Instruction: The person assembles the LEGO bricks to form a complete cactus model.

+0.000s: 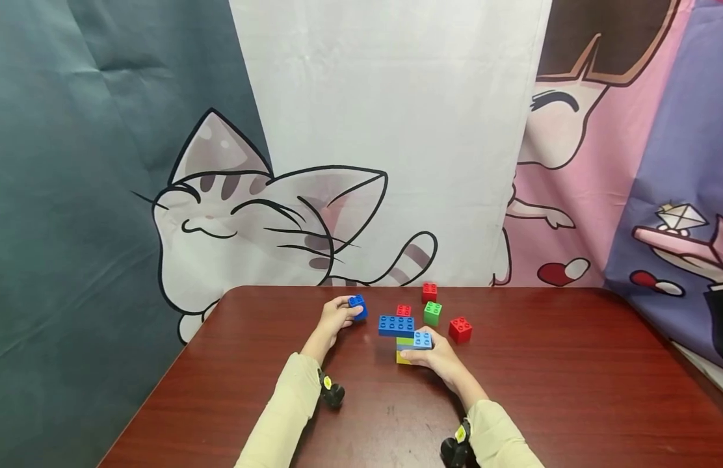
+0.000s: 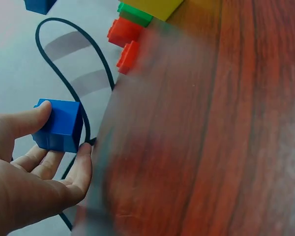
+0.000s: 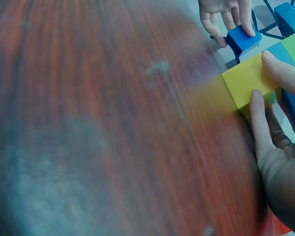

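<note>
In the head view, my left hand (image 1: 335,318) pinches a dark blue brick (image 1: 358,307) between thumb and fingers, left of the stack. The left wrist view shows that blue brick (image 2: 59,125) from close up, apart from all other bricks. My right hand (image 1: 442,359) grips a stack of bricks by its lower part. The stack has a yellow brick (image 1: 402,358) at the bottom, light green (image 1: 405,340) and light blue (image 1: 422,339) bricks higher, and a long blue brick (image 1: 396,325) sticking out left on top. My right fingers hide part of it.
Behind the stack is a red brick (image 1: 404,310), partly hidden. Farther back and right lie another red brick (image 1: 430,292), a green brick (image 1: 432,313) and a third red brick (image 1: 460,330) on the brown table (image 1: 572,390). A printed curtain (image 1: 391,97) hangs behind the table.
</note>
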Action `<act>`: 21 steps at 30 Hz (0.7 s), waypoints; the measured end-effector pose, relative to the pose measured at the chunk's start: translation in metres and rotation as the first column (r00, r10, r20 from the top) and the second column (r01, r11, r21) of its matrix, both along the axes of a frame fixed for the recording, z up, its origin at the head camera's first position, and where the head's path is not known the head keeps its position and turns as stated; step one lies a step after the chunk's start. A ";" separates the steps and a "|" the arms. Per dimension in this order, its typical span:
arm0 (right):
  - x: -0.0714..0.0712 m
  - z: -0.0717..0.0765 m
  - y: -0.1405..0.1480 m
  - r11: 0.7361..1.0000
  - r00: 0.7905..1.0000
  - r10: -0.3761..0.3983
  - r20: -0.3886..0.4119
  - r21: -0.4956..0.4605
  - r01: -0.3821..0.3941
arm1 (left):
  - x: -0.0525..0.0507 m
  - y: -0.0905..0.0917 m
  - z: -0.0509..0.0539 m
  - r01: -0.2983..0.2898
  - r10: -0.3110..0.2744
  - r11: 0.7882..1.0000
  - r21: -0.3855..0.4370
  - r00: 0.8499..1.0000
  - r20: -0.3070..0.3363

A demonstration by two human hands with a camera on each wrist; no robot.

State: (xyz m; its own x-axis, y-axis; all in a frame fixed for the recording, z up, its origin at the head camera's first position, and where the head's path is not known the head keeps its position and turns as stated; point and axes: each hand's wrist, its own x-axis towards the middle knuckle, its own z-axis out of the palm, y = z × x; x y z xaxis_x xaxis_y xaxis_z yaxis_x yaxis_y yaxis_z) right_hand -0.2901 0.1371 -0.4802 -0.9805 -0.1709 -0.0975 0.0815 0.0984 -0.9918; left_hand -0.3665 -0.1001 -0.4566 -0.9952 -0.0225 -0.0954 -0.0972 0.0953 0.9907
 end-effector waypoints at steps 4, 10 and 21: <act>-0.001 0.000 0.000 1.000 1.000 0.008 0.007 -0.012 -0.008 | 0.003 -0.001 0.004 0.020 -0.020 1.000 0.005 1.000 0.004; -0.002 0.001 0.001 1.000 1.000 0.015 0.006 -0.016 -0.015 | 0.008 0.001 0.009 0.070 -0.070 0.998 0.005 0.997 -0.012; -0.001 0.001 0.000 1.000 1.000 0.000 0.013 0.001 0.000 | 0.017 0.009 0.021 0.157 -0.156 0.987 0.024 0.987 -0.048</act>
